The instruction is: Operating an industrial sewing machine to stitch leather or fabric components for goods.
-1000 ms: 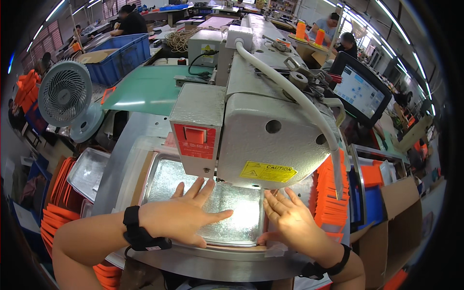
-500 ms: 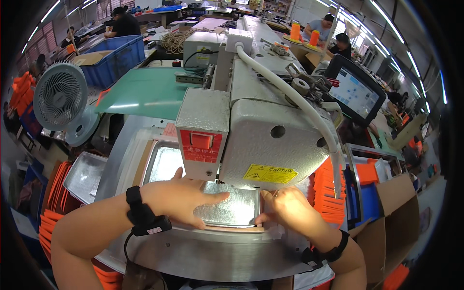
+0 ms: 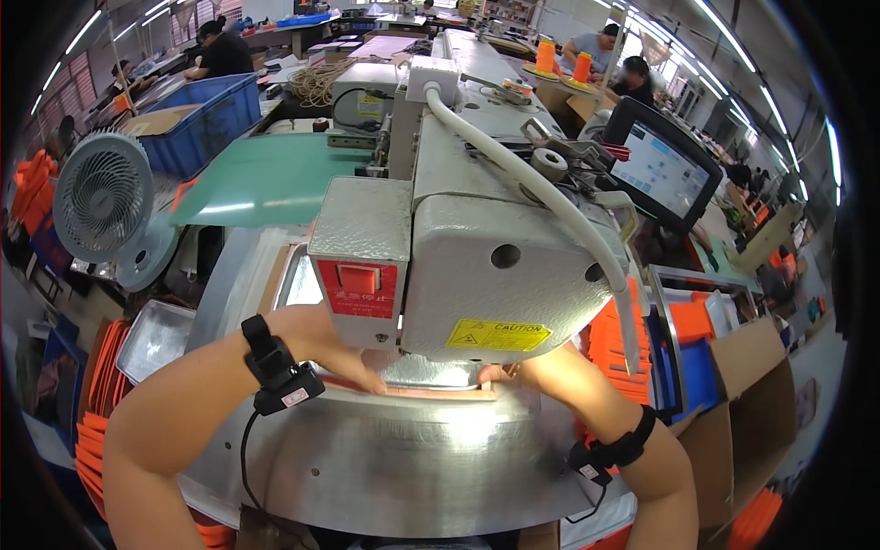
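Note:
A shallow silvery tray (image 3: 429, 374) lies under the grey head of a sewing machine (image 3: 513, 275), with a brownish strip (image 3: 440, 394) along its near edge. My left hand (image 3: 341, 356) rests at the tray's left side, thumb stretched out toward the near edge. Its other fingers are hidden behind the box with the red switch (image 3: 357, 279). Most of my right hand (image 3: 502, 372) is hidden by the machine head. Only its thumb and part of a finger show, at the tray's near right corner. Each wrist wears a black strap with a small device.
Stacked orange pieces stand left (image 3: 108, 367) and right (image 3: 616, 344) of the metal worktable (image 3: 394, 467). Around it are another silvery tray (image 3: 158, 341), a fan (image 3: 103, 197), a screen (image 3: 665, 165), a cardboard box (image 3: 747, 403) and a blue crate (image 3: 197, 124). Several people work farther back.
Both hands have moved away from me, and the tray with its near strip has slid farther under the machine head. More of both hands is now hidden. The view has shifted slightly.

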The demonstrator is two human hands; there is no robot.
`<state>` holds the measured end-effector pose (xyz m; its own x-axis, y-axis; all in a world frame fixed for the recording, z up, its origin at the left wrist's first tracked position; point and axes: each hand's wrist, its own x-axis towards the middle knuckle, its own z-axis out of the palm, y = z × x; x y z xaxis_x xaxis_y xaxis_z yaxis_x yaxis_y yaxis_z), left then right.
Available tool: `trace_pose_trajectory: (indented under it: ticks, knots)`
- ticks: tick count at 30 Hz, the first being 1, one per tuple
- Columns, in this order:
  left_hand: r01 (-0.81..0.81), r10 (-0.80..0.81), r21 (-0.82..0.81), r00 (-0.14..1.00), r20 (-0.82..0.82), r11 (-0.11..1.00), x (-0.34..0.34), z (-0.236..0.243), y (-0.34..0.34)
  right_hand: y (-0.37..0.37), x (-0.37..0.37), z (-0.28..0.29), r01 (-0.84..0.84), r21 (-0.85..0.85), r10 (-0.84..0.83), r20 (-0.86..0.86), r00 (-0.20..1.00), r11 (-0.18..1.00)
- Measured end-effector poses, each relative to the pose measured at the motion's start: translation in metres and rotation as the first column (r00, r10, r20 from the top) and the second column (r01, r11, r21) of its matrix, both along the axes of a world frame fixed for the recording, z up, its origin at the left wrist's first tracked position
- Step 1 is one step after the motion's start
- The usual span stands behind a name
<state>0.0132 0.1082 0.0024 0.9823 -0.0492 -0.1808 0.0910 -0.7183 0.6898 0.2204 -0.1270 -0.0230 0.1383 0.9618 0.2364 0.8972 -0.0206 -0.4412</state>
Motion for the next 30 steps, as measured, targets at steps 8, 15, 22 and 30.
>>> trace_pose_trajectory:
  ticks: [8, 15, 22, 30]
  knots:
    - [-0.171, 0.164, -0.198, 0.985, -0.052, 0.965, 0.007, 0.012, -0.019, -0.014, 0.022, -0.004, 0.046, -0.15, -0.02, 0.168, 0.986, 0.988]
    - [-0.267, 0.234, -0.408, 0.964, -0.13, 0.873, 0.009, 0.006, -0.03, -0.029, 0.046, -0.003, -0.04, -0.218, 0.101, 0.275, 0.956, 0.975]
    - [-0.303, 0.245, -0.398, 0.951, -0.189, 0.866, 0.018, -0.013, -0.032, -0.038, 0.043, -0.004, -0.028, -0.11, 0.047, 0.176, 0.983, 0.994]
    - [-0.184, 0.157, -0.209, 0.977, -0.141, 0.96, 0.016, 0.001, -0.035, -0.031, 0.039, 0.015, 0.007, -0.248, 0.051, 0.227, 0.973, 0.969]
